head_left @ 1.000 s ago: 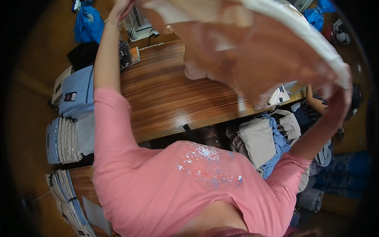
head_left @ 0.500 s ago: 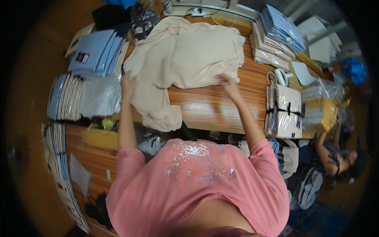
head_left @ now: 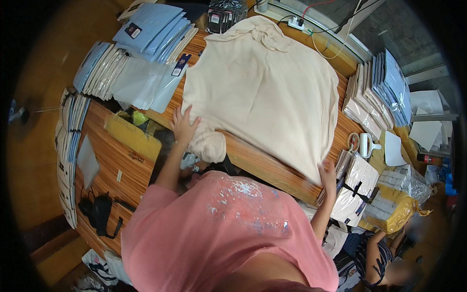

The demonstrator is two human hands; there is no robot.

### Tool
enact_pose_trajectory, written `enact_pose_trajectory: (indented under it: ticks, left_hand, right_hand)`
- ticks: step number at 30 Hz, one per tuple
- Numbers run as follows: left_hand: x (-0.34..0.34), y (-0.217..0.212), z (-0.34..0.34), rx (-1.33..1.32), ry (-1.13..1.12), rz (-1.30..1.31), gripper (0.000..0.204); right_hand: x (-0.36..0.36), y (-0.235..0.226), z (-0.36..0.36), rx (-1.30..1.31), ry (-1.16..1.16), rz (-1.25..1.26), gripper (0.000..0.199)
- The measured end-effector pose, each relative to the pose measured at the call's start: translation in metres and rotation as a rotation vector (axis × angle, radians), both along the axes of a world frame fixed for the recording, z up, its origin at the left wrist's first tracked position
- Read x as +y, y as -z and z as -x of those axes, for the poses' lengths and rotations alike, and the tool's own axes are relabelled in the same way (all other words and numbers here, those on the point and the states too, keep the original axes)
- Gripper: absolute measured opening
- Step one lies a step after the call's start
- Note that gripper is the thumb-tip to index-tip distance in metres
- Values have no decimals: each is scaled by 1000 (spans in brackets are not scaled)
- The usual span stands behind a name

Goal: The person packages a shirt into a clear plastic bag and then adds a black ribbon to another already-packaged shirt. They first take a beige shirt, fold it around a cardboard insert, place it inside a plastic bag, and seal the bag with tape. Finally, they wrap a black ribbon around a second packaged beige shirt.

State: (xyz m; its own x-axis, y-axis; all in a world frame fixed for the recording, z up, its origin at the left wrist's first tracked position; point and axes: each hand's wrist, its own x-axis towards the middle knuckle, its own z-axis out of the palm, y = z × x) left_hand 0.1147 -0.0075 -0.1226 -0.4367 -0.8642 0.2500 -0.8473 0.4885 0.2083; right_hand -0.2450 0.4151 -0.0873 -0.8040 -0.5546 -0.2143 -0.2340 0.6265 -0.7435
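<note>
A cream shirt (head_left: 262, 82) lies spread over the wooden table, with a bunched, collar-like part at its far end. One sleeve is crumpled near the table's front edge. My left hand (head_left: 185, 127) rests on that sleeve side with fingers spread. At the near right corner of the shirt, my right hand (head_left: 328, 176) has its fingers closed on the hem, which is drawn past the table's edge toward me. A dark blue hang tag (head_left: 181, 64) lies left of the shirt, on clear plastic bags (head_left: 141, 82).
Blue packed garments (head_left: 148, 29) are stacked at the far left, more (head_left: 391, 87) at the right. A tape roll (head_left: 353, 141) and white lint roller (head_left: 368, 145) sit right, near wrapped cream garments (head_left: 356, 187). Another person (head_left: 374, 258) works at the lower right beside a yellow-wrapped bundle (head_left: 391, 207).
The shirt has been opened out from a folded-over heap into a broad spread. My right hand has come nearer and to the right with the hem. The whole view has turned.
</note>
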Motion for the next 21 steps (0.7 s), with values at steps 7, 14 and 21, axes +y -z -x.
enact_pose_trajectory:
  ticks: [7, 14, 21]
  left_hand:
    - [-50, -6, 21, 344, 43, -287, 48]
    - [-95, 0, -46, 256, 78, -919, 56]
    - [-159, -38, 88, 324, 276, -141, 41]
  right_hand:
    - [-7, -4, -27, -126, 198, -128, 52]
    - [54, -22, -52, 11, 15, -672, 30]
    - [-82, -30, 10, 331, 3, -332, 38]
